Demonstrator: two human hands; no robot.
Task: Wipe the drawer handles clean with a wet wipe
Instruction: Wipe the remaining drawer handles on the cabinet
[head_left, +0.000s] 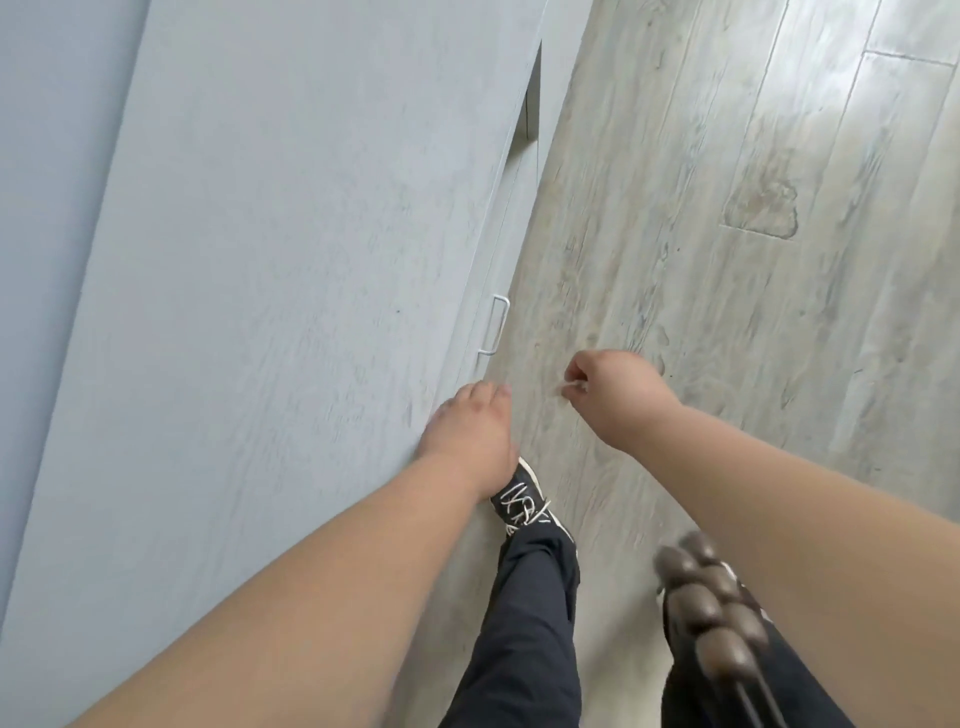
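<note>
A pale grey cabinet top (270, 291) fills the left of the view. On its front edge a thin white drawer handle (494, 325) shows, seen from above. My left hand (470, 441) rests on the cabinet's front edge just below that handle, its fingers curling over the rim. To the right, my right hand (613, 392) hovers over the floor with its fingers curled, pinching a small white wet wipe (571, 387). The wipe is mostly hidden in the fist and is clear of the handle.
Light wood-look floor (753, 234) spreads to the right. My legs in dark trousers and a black laced shoe (524, 506) stand beside the cabinet. A string of brown beads (711, 608) hangs near my right forearm. A dark gap (532, 104) opens further along the cabinet front.
</note>
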